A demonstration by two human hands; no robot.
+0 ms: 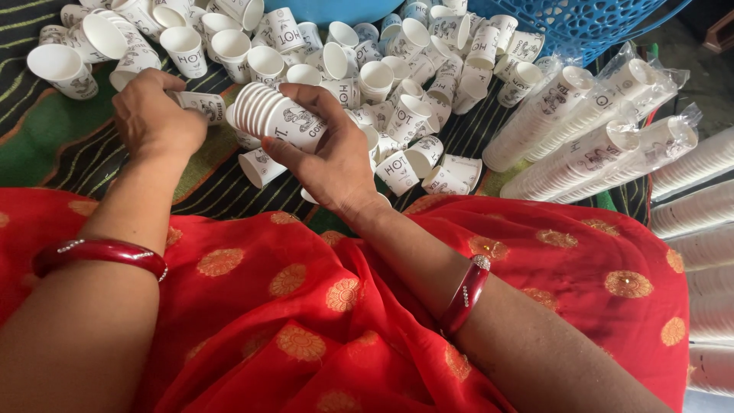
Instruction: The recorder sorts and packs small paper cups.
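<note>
Several clear plastic sleeves of stacked white cups [581, 138] lying slanted, well to the right of the right-hand fingers, printed dark on white; more bare white stacks [699, 222] at far right edge. Blue plastic basket [581, 23] above them. Loose white paper cups [397, 84] w/ dark print heaped just beyond both hands on striped dark cloth [84, 160]. Right hand [329, 153] curled round a nested cup stack [271, 115], thumb under, fingers over top, rims facing left. Left hand [153, 115] palm down, fingers closed on a single cup [200, 105] just left of the stack. Red bangles [99, 252] on both wrists, red patterned fabric [306, 306] below.
</note>
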